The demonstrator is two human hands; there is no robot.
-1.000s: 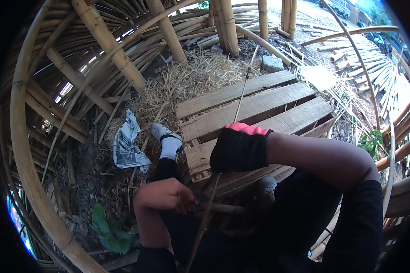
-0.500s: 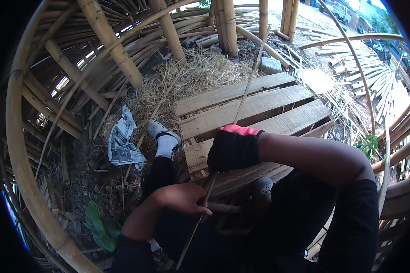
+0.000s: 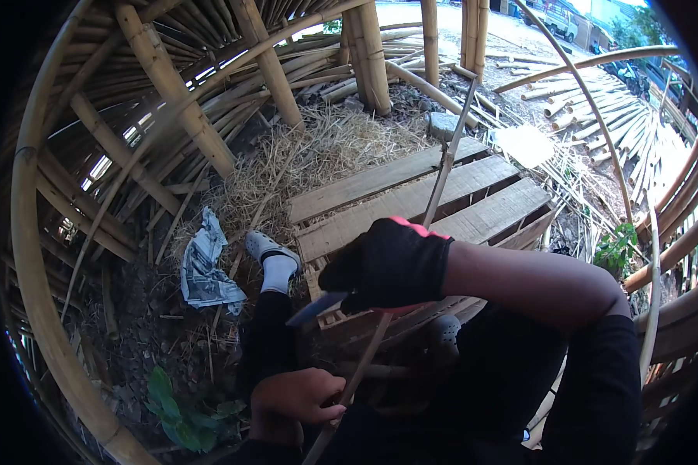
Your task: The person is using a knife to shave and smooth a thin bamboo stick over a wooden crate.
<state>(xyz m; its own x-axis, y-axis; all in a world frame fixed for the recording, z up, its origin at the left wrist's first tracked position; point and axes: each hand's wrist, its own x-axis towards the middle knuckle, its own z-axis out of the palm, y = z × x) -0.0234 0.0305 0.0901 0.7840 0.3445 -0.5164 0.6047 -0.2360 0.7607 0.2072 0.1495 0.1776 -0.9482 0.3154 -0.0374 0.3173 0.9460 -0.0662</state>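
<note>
My left hand [image 3: 301, 394], bare, is closed around the lower part of a long, thin bamboo strip [image 3: 444, 174] near my lap. The strip slants up and to the right, past a small knot, toward its far end. My right hand [image 3: 395, 265] wears a black and pinkish-red glove and is closed on a knife [image 3: 316, 308]. Its blade points left and slightly down, while the handle is hidden in the glove. Behind my right palm the strip passes out of sight, so I cannot tell whether the glove grips it too.
A slatted wooden pallet or crate [image 3: 368, 231] stands just beyond my hands, with straw [image 3: 318, 151] behind it. Crumpled newspaper [image 3: 206, 263] lies left of my shoe [image 3: 270, 248]. Curved bamboo poles [image 3: 25, 232] frame both sides, and cut bamboo lengths [image 3: 597, 116] lie at far right.
My right hand has turned, and the knife blade now shows at its left. My left hand and the bamboo strip have moved lower, toward me. The view has shifted slightly.
</note>
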